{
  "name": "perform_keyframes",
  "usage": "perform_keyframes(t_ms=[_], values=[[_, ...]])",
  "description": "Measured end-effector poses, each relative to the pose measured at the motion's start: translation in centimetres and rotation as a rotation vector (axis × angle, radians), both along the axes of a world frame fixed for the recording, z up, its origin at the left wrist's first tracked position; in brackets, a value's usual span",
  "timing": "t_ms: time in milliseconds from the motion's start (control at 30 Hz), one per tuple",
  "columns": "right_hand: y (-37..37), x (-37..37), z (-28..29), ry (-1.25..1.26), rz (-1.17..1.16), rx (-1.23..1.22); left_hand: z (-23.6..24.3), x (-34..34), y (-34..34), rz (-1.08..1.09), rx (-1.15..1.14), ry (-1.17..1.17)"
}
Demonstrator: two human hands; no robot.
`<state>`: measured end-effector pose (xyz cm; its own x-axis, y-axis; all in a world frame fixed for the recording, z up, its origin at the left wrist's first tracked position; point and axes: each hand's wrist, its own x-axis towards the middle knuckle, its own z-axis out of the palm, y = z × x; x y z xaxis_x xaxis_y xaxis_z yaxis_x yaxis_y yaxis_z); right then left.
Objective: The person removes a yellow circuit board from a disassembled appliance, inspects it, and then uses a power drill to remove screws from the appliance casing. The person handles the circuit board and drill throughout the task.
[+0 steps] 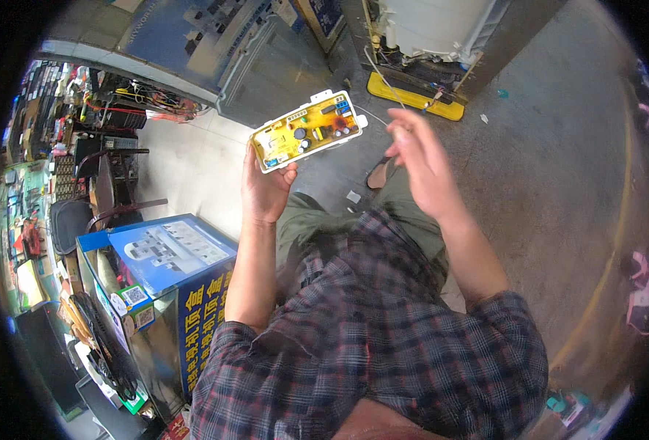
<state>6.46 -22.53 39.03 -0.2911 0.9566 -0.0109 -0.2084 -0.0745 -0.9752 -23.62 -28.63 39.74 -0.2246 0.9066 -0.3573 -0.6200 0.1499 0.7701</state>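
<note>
My left hand (266, 183) grips the lower left end of a circuit board (310, 136) set in a white plastic tray-like housing. The board is yellowish and carries blue connectors, dark round capacitors and a dark brown patch near its right end. My right hand (421, 158) is raised to the right of the board, apart from it, and blurred by motion. Its fingers point toward the board, and whether they pinch anything cannot be made out. A thin pale wire runs in the gap between the board and that hand.
Ahead on the floor stands an opened appliance (441, 44) with a white drum-like part and a yellow base strip (412, 97). A grey panel (273, 73) leans at the far side. To my left are a blue printed cabinet (170, 253), a dark chair (108, 183) and shelves crowded with parts (60, 110).
</note>
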Motion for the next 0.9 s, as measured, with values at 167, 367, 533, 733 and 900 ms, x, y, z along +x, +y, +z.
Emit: perform_keyframes(t_ms=[167,367,533,733,900], values=[[2.2,-2.4,-4.3,0.317,0.334,-0.473,0.8,0.2,0.3,-0.01,-0.09,0.001],[3.4,-4.0,-3.1,0.38,0.433,-0.528,2.9,-0.2,0.9,-0.076,-0.136,0.098],[3.0,-5.3,-4.5,0.427,0.446,-0.473,3.8,-0.4,0.5,-0.03,-0.19,0.129],[2.4,-6.3,-4.2,0.511,0.414,-0.444,4.3,-0.5,-3.0,0.032,-0.183,0.257],[2.5,-6.7,-4.6,0.421,0.376,-0.386,2.6,-3.5,-10.0,0.072,-0.351,0.908]])
